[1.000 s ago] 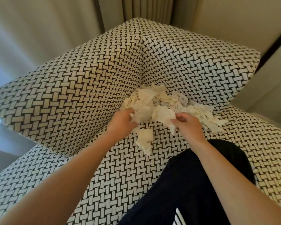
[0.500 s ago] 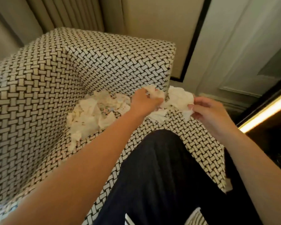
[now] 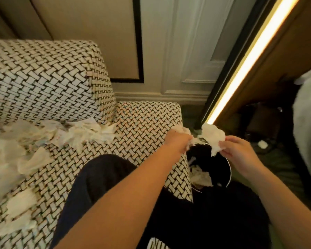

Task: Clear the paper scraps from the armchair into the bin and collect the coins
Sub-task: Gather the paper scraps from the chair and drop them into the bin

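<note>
Both hands hold crumpled white paper scraps (image 3: 213, 135) above the round black bin (image 3: 221, 169) beside the black-and-white woven armchair (image 3: 142, 126). The left hand (image 3: 178, 141) has a closed grip on a small wad; the right hand (image 3: 239, 150) pinches the larger clump. More scraps lie on the seat.

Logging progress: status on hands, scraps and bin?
Left hand and right hand shut on scraps, over bin. More paper on armchair. Nothing blocking.
</note>
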Demonstrator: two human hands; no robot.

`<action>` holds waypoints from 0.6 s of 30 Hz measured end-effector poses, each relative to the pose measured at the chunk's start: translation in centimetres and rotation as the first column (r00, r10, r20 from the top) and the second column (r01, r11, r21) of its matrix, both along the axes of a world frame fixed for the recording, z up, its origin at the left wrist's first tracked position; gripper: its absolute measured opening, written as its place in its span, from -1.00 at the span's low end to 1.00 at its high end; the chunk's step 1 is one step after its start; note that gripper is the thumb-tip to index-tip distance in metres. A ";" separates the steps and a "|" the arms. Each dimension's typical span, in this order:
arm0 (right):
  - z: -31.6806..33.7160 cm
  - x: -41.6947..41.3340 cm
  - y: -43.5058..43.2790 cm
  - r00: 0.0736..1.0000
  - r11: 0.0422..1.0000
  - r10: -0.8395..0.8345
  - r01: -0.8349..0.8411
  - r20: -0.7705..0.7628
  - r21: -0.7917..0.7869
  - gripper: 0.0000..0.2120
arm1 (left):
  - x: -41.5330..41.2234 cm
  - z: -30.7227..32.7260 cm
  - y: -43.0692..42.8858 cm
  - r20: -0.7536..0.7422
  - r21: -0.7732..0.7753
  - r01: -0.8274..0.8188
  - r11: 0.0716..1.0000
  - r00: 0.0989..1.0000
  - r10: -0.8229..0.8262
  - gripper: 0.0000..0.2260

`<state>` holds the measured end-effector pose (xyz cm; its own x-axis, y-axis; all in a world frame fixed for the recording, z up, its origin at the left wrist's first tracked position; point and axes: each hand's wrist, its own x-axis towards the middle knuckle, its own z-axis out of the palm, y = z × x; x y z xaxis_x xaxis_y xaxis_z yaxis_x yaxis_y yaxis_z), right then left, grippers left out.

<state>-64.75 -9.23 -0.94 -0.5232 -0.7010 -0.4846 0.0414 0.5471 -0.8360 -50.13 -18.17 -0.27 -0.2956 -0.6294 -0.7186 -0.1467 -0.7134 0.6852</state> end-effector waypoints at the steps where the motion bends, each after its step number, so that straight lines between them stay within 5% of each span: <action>1: -0.6 -0.5 0.1 1.000 1.000 -0.023 0.023 0.012 0.015 -0.88 | -0.7 -0.2 0.2 0.004 0.004 0.036 0.999 0.999 -0.036 -0.73; 9: -3.6 -2.3 1.3 0.990 0.982 -0.056 0.032 0.128 0.185 -0.70 | -2.9 -1.5 2.2 -0.011 0.014 0.257 0.966 0.966 -0.257 -0.34; 13: -3.4 -2.0 1.5 0.988 0.978 0.006 -0.038 0.157 0.205 -0.50 | -2.6 -1.3 2.5 0.023 0.002 0.282 0.959 0.959 -0.282 -0.36; 18: -1.6 -1.1 0.8 0.991 0.983 0.099 -0.112 0.095 0.145 -0.63 | -1.4 -0.1 2.4 0.085 -0.097 0.322 0.942 0.946 -0.314 -0.48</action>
<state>-65.88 -8.38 -2.56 -0.4017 -0.6657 -0.6288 0.0459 0.6712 -0.7399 -51.54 -15.76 -0.38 -0.4465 -0.5854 -0.6768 -0.4019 -0.5446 0.7362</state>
